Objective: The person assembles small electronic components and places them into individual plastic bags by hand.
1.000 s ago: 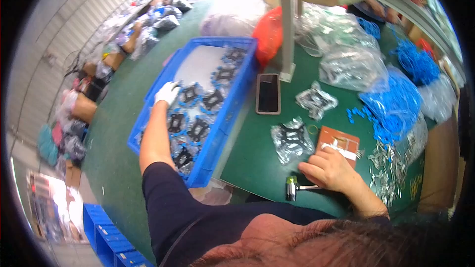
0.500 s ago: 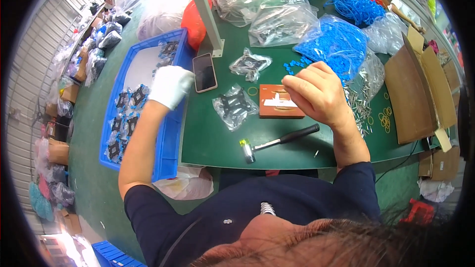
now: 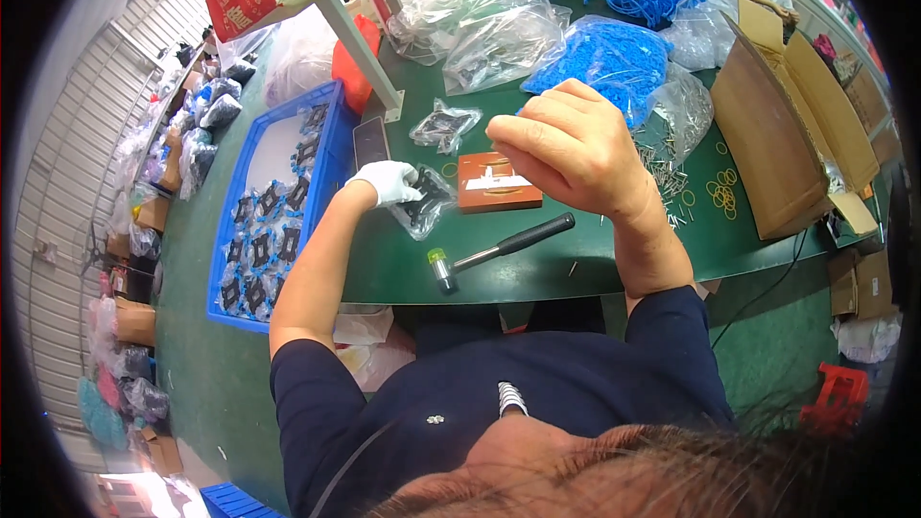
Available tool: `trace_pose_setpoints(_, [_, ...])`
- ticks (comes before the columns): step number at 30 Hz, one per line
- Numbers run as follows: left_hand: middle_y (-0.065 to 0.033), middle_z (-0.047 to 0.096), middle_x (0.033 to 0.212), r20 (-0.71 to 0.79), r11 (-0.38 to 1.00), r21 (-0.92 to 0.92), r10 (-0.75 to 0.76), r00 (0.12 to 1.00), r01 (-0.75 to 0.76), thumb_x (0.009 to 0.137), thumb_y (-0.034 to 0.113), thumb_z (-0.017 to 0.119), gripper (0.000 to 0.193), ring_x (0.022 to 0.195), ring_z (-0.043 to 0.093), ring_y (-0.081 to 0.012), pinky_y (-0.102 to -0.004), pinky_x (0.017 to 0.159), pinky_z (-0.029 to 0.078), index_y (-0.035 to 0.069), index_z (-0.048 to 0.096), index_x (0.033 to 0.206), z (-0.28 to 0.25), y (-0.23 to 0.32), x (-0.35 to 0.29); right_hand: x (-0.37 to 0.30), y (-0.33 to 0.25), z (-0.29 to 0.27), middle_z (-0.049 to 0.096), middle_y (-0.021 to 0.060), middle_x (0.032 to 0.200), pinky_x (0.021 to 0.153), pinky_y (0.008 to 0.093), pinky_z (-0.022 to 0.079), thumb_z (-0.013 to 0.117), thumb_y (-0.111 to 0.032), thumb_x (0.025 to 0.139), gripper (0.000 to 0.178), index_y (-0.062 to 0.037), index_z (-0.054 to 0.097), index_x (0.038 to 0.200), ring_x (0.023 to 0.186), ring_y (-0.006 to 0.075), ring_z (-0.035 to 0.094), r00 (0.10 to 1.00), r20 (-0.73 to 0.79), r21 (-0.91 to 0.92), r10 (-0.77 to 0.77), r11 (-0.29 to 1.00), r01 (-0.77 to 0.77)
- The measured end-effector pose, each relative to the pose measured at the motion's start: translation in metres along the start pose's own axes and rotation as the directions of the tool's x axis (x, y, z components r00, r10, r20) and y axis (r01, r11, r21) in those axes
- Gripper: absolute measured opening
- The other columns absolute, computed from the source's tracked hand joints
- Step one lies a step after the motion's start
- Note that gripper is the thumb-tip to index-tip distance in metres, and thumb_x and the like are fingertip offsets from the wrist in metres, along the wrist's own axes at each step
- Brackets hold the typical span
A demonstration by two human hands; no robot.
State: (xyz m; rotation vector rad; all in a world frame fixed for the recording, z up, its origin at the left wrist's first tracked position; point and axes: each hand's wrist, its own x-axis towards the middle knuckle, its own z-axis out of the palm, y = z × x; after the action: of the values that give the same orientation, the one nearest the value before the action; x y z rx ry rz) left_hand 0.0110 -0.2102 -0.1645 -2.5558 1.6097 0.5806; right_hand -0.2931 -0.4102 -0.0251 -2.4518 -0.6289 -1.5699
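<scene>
My left hand [image 3: 386,182], in a white glove, has its fingers closed on the edge of a clear bag with a flat black X-shaped part [image 3: 422,209] in it. My bare right hand [image 3: 576,149] is raised over the table with its fingers curled in; whatever they may hold is hidden. Below and left of it lies a reddish-brown block [image 3: 499,197] with a white metal-like fixture [image 3: 496,180] on top. A mallet [image 3: 499,251] with a black grip and a yellow-ended head rests nearer me. Another bagged black part [image 3: 445,125] sits farther back.
At left stands a blue bin [image 3: 223,273] with several bagged black parts. A phone [image 3: 371,142] lies beside the post [image 3: 363,53]. Blue pieces fill a bag [image 3: 604,67]; loose metal pins [image 3: 664,177], rubber bands [image 3: 722,194] and an open carton [image 3: 767,134] are at right.
My left hand has come from over the blue bin's edge onto the near bagged part. My right hand stays raised and curled. The whole view has shifted slightly.
</scene>
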Motion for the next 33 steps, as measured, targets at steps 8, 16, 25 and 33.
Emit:
trace_pose_setpoints(8, [-0.0151, 0.075, 0.095, 0.091, 0.965, -0.23, -0.105, 0.99, 0.123, 0.08, 0.046, 0.079, 0.043, 0.089, 0.07, -0.0282, -0.0373, 0.084, 0.053, 0.006, 0.077, 0.098, 0.001, -0.01, 0.002, -0.001, 0.0, -0.001, 0.064, 0.0017, 0.079, 0.066, 0.033, 0.049, 0.08, -0.007, 0.077, 0.026, -0.0084, 0.071, 0.1, 0.068, 0.0193, 0.063, 0.999, 0.034, 0.038, -0.004, 0.999, 0.002])
trace_pose_setpoints(16, [-0.0202, 0.073, 0.09, 0.147, 0.999, -0.042, -0.002, 0.989, 0.008, 0.086, 0.056, 0.068, 0.052, 0.081, 0.067, -0.0362, -0.041, 0.079, 0.052, 0.005, 0.076, 0.089, -0.004, -0.002, 0.001, -0.003, 0.006, 0.002, 0.064, 0.0019, 0.078, 0.065, 0.0325, 0.049, 0.08, -0.007, 0.077, 0.025, -0.0077, 0.07, 0.1, 0.068, 0.019, 0.063, 0.998, 0.069, 0.024, 0.001, 1.0, -0.003])
trace_pose_setpoints(25, [-0.0224, 0.072, 0.101, -0.393, 0.978, -0.198, -0.135, 0.91, 0.06, 0.09, 0.039, 0.065, 0.043, 0.098, 0.069, -0.0374, -0.0431, 0.087, 0.053, 0.0, 0.073, 0.104, 0.015, -0.008, -0.041, -0.008, 0.021, -0.028, 0.069, 0.0027, 0.085, 0.066, 0.0336, 0.05, 0.078, -0.011, 0.082, 0.021, -0.0102, 0.071, 0.102, 0.073, 0.0219, 0.066, 0.993, -0.043, -0.082, 0.106, 0.991, -0.109])
trace_pose_setpoints(33, [-0.0063, 0.066, 0.1, -0.398, 0.115, -0.916, -0.379, 0.836, -0.384, 0.097, 0.008, 0.061, 0.039, 0.088, 0.062, -0.0132, -0.0267, 0.082, 0.051, -0.005, 0.056, 0.134, 0.021, 0.085, -0.131, -0.1, -0.023, -0.044, 0.061, 0.0044, 0.089, 0.068, 0.039, 0.047, 0.072, -0.013, 0.088, 0.021, -0.0116, 0.069, 0.108, 0.076, 0.0266, 0.058, 0.757, 0.553, -0.082, 0.347, 0.927, -0.365])
